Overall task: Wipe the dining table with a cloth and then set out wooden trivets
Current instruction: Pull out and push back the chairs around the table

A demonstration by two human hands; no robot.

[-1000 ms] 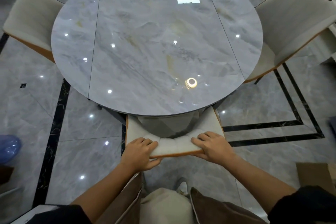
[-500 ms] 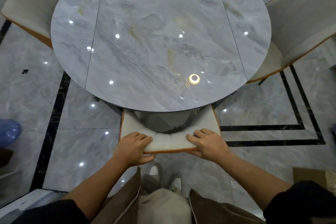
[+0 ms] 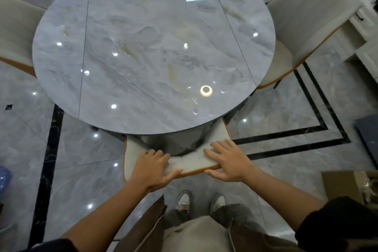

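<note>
Head view looks down on the round marble counter (image 3: 153,47), with no cloth or trivet in sight and the near chair (image 3: 190,164) tucked partly under its front edge. The left hand (image 3: 152,166) and right hand (image 3: 228,160) each clasp the top of its back, fingers (image 3: 161,154) draped over the cushion and thumbs against the orange rear edge, probably to shift it and make standing room for wiping. A left chair (image 3: 14,32) and a right chair (image 3: 306,16) crowd the counter's sides, while open floor (image 3: 86,170) flanks the near chair.
</note>
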